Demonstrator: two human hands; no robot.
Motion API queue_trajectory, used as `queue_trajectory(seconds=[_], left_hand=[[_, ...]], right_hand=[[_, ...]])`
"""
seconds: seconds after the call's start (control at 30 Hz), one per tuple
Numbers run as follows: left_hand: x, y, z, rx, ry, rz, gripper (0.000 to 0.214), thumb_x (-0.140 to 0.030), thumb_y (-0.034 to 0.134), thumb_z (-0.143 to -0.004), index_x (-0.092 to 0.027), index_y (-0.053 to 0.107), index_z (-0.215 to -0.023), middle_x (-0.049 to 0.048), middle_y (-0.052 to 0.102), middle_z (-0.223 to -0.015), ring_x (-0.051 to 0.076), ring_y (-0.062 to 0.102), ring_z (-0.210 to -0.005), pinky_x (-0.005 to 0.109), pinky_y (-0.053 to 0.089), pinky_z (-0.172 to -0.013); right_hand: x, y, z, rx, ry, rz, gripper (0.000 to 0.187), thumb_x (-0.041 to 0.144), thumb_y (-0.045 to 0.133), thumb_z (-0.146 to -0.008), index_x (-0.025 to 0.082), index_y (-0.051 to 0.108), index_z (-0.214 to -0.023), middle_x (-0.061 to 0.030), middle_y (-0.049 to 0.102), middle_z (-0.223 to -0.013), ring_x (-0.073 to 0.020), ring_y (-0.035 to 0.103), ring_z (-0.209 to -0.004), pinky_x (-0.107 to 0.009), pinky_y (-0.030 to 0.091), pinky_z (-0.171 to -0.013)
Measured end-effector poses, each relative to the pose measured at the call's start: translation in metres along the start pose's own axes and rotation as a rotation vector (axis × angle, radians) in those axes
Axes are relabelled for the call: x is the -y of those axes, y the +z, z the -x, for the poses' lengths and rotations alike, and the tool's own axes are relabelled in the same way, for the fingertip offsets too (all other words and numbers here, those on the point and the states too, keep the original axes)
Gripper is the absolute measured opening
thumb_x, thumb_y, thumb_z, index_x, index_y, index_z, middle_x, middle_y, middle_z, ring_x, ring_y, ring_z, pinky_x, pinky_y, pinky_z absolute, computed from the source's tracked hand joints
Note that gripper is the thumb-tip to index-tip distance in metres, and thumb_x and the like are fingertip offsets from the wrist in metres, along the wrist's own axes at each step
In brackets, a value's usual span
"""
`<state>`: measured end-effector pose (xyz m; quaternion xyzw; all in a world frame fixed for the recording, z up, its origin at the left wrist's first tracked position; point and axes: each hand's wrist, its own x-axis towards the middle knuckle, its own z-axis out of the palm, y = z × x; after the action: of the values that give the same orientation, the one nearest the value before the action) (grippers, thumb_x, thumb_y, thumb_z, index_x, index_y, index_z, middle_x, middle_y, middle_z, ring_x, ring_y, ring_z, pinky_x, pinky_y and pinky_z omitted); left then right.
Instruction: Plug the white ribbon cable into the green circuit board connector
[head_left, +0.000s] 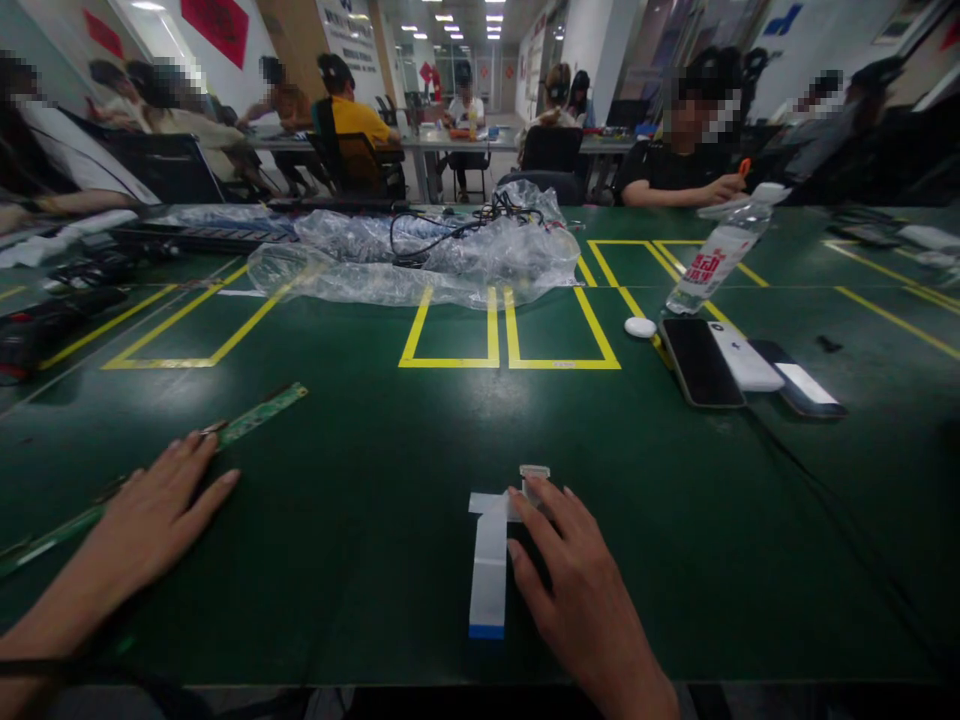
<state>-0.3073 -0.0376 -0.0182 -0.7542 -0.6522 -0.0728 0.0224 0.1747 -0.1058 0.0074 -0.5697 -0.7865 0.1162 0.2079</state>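
On the left, my left hand (154,510) lies flat, its fingers stretched over a long, narrow green circuit board (262,415). The board's middle is hidden beneath the hand. A white flat ribbon cable (489,570) with a blue end lies in front of me, bent near its far end. Beside it, my right hand (574,560) rests palm down, fingers loosely spread and thumb apart. Its fingertips touch the cable's far end by a small pale connector-like piece (535,471). Neither hand is wrapped around anything.
Crumpled clear plastic wrap (420,260) with black cables lies across the table. At right are a water bottle (712,255), a white round case (640,327) and several phones (703,362). Yellow tape outlines (562,365) mark the green tabletop. Another person (690,150) sits opposite.
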Motion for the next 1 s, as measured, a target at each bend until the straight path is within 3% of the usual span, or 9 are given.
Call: queue_trajectory(seconds=[0.07, 0.13, 0.27, 0.33, 0.43, 0.6, 0.8, 1.0], left_hand=[[-0.047, 0.002, -0.005, 0.025, 0.028, -0.017, 0.068, -0.051, 0.032, -0.097, -0.027, 0.013, -0.157, 0.0068, 0.025, -0.161, 0.038, 0.029, -0.145, 0.065, 0.032, -0.115], [-0.101, 0.000, -0.014, 0.070, 0.165, -0.021, 0.068, -0.051, 0.034, -0.098, -0.025, 0.013, -0.157, 0.0070, 0.021, -0.163, 0.031, 0.027, -0.148, 0.057, 0.029, -0.120], [-0.197, -0.011, -0.039, 0.155, 0.406, 0.015, 0.069, -0.052, 0.036, -0.098, -0.023, 0.015, -0.157, 0.0076, 0.019, -0.163, 0.027, 0.021, -0.150, 0.052, 0.026, -0.122], [-0.233, -0.016, -0.052, 0.198, 0.485, 0.052, 0.066, -0.052, 0.032, -0.099, -0.020, 0.019, -0.156, 0.0085, 0.018, -0.163, 0.027, 0.019, -0.151, 0.051, 0.025, -0.122], [-0.269, -0.017, -0.065, 0.221, 0.539, 0.094, 0.066, -0.051, 0.031, -0.100, -0.015, 0.024, -0.155, 0.0123, 0.020, -0.162, 0.029, 0.018, -0.151, 0.051, 0.026, -0.121], [-0.291, -0.011, -0.071, 0.191, 0.622, 0.142, 0.059, -0.042, 0.032, -0.100, -0.017, 0.027, -0.154, 0.0132, 0.024, -0.161, 0.030, 0.021, -0.150, 0.052, 0.028, -0.119], [-0.276, -0.010, -0.072, 0.197, 0.685, 0.251, 0.057, -0.038, 0.035, -0.100, -0.012, 0.032, -0.151, 0.0127, 0.029, -0.160, 0.023, 0.021, -0.151, 0.045, 0.025, -0.124], [-0.270, -0.013, -0.076, 0.246, 0.705, 0.428, 0.052, -0.021, 0.045, -0.094, -0.015, 0.040, -0.146, 0.0106, 0.034, -0.158, 0.019, 0.026, -0.149, 0.043, 0.028, -0.124]], right_hand=[[0.002, -0.002, -0.002, 0.017, -0.022, 0.008, 0.048, 0.028, 0.050, -0.097, 0.024, 0.048, -0.145, -0.0088, 0.048, -0.151, -0.0282, 0.041, -0.141, -0.057, 0.036, -0.116], [0.004, -0.004, -0.003, 0.043, -0.049, 0.019, 0.047, 0.026, 0.050, -0.096, 0.024, 0.049, -0.143, -0.0080, 0.049, -0.150, -0.0265, 0.040, -0.142, -0.055, 0.034, -0.117], [0.006, -0.004, -0.004, 0.077, -0.105, 0.074, 0.046, 0.025, 0.048, -0.097, 0.021, 0.048, -0.143, -0.0090, 0.047, -0.152, -0.0259, 0.037, -0.144, -0.055, 0.032, -0.118], [0.005, -0.001, -0.004, 0.071, -0.132, 0.103, 0.046, 0.025, 0.046, -0.098, 0.021, 0.048, -0.143, -0.0100, 0.046, -0.153, -0.0267, 0.036, -0.144, -0.057, 0.032, -0.118], [0.003, 0.002, -0.003, 0.052, -0.158, 0.111, 0.046, 0.025, 0.048, -0.097, 0.020, 0.049, -0.143, -0.0107, 0.047, -0.152, -0.0281, 0.036, -0.144, -0.057, 0.034, -0.116], [0.003, 0.004, -0.003, 0.037, -0.127, 0.090, 0.045, 0.024, 0.048, -0.097, 0.017, 0.050, -0.141, -0.0139, 0.049, -0.149, -0.0282, 0.038, -0.142, -0.056, 0.034, -0.117], [0.007, 0.002, -0.004, 0.049, -0.105, 0.110, 0.046, 0.028, 0.049, -0.097, 0.021, 0.050, -0.142, -0.0163, 0.046, -0.149, -0.0304, 0.039, -0.141, -0.057, 0.034, -0.116], [0.010, -0.003, -0.006, 0.077, -0.140, 0.131, 0.046, 0.028, 0.051, -0.096, 0.021, 0.049, -0.142, -0.0167, 0.045, -0.150, -0.0308, 0.036, -0.143, -0.058, 0.032, -0.116]])
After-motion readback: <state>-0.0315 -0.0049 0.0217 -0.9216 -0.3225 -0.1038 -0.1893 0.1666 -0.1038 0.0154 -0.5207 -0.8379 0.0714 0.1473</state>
